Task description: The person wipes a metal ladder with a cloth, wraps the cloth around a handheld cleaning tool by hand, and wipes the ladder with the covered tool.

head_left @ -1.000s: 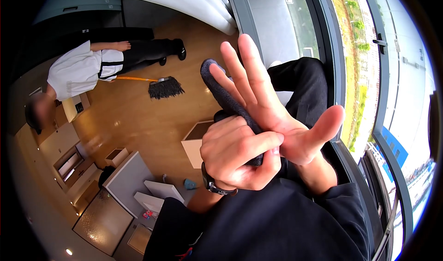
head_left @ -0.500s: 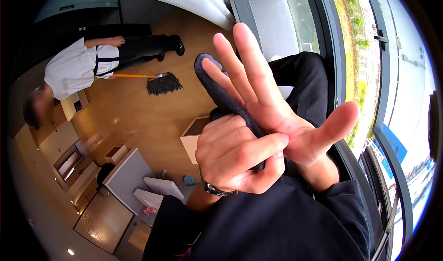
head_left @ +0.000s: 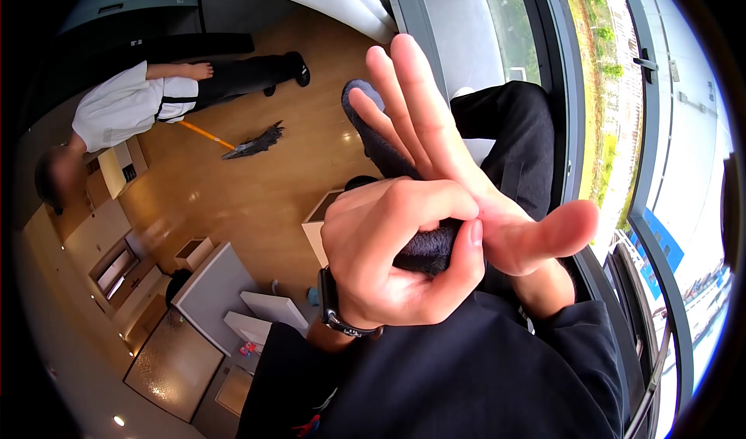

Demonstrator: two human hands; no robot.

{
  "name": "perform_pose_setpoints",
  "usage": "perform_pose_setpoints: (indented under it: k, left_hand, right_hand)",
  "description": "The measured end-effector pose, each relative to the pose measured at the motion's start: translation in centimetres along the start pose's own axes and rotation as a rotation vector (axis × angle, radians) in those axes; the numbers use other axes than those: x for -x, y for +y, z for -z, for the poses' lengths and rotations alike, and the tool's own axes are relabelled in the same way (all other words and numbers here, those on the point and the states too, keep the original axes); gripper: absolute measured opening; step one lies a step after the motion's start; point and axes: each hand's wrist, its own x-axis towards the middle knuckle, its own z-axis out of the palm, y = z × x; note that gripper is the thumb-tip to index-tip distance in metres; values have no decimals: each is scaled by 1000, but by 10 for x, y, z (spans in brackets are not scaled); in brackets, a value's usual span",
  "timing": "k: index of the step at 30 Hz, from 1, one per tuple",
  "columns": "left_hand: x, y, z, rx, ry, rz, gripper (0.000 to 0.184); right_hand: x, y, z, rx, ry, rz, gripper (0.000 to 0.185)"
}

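Observation:
A dark grey fuzzy cloth lies in the curl of my left hand, which wears a black watch. The tips of that hand's thumb and index finger meet against the palm of my right hand. Fingers up and thumb out to the right, my right hand is spread with its palm towards me. Another stretch of the cloth shows behind its little finger; the part between is hidden by my hands.
A person in a white shirt stands at the left, by a mop with an orange handle. An open box sits on the wooden floor. Window frames run along the right, near my knee.
My left hand has turned, opening a gap between thumb and index finger where more cloth shows. Its other fingers are now mostly hidden. The person's mop has swung and tilted.

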Motion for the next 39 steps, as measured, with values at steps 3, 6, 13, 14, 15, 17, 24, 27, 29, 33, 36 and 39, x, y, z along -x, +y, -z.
perform_pose_setpoints:
  k: [3,6,13,14,15,17,24,27,29,33,36,39]
  left_hand:
    - [-2,-6,0,52,-49,-76,23]
    - [-12,-5,4,-5,-101,-137,21]
    - [-10,-3,7,55,-144,-4,16]
    - [-10,-3,7,58,-146,18,15]
    - [-10,-3,7,58,-147,20,15]
    - [-10,-6,8,75,-142,-13,16]
    - [-12,-9,8,41,-131,-84,18]
    - [-10,-9,8,30,-115,-76,18]
    - [-11,-8,9,28,-133,-63,18]
    - [-10,-9,10,38,-136,-51,18]
    - [-9,-9,10,48,-128,-40,17]
    - [-6,-8,11,58,-132,-52,17]
  right_hand:
    - [6,4,6,3,-107,-29,125]
    - [8,9,6,-3,-108,12,125]
    - [7,12,4,-4,-84,-10,123]
    - [8,11,3,-9,-89,-15,124]
    - [8,11,3,-14,-93,-21,124]
    - [9,11,1,-56,-67,-40,126]
    - [7,9,2,-82,-66,-38,126]
    - [7,9,2,-89,-63,-40,126]
    - [7,9,3,-92,-64,-41,126]
    - [8,10,1,-104,-65,-43,126]
    - [8,10,2,-118,-71,-44,126]
    - [9,11,3,-136,-73,-49,126]
